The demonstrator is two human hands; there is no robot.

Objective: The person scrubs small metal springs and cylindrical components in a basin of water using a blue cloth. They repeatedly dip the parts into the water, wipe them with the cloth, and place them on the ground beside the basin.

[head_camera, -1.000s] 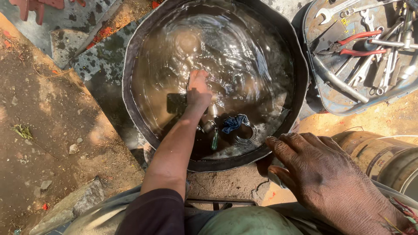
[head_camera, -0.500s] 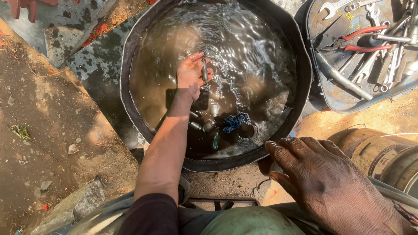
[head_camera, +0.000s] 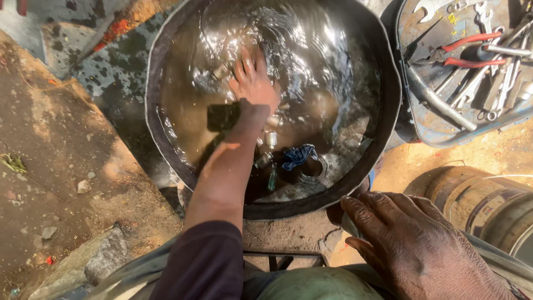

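Observation:
A wide dark metal basin (head_camera: pixel 388 111) holds murky, rippling water. My left hand (head_camera: pixel 252 83) is under the water near the basin's middle, palm down with the fingers spread and nothing seen in it. Just beside my wrist lies a dark rectangular block (head_camera: pixel 222 116). Nearer to me in the basin lie small metal cylinders (head_camera: pixel 270 138), a blue rag (head_camera: pixel 297 155) and a metal ring (head_camera: pixel 313 166). My right hand (head_camera: pixel 416 244) rests palm down outside the basin's near rim. Its fingertips curl over a pale object (head_camera: pixel 348 225), and its palm is hidden.
A blue tray (head_camera: pixel 444 130) at the upper right holds red-handled pliers (head_camera: pixel 472 40), wrenches and other tools. A rusty drum (head_camera: pixel 488 205) lies at the right. Dirt ground and a stone (head_camera: pixel 105 255) are at the left, and a stained slab (head_camera: pixel 105 72) lies beyond.
My left hand has pushed away from me, from the near part of the basin toward its middle, and spread its fingers. The water is rippling more. My right hand has stayed put.

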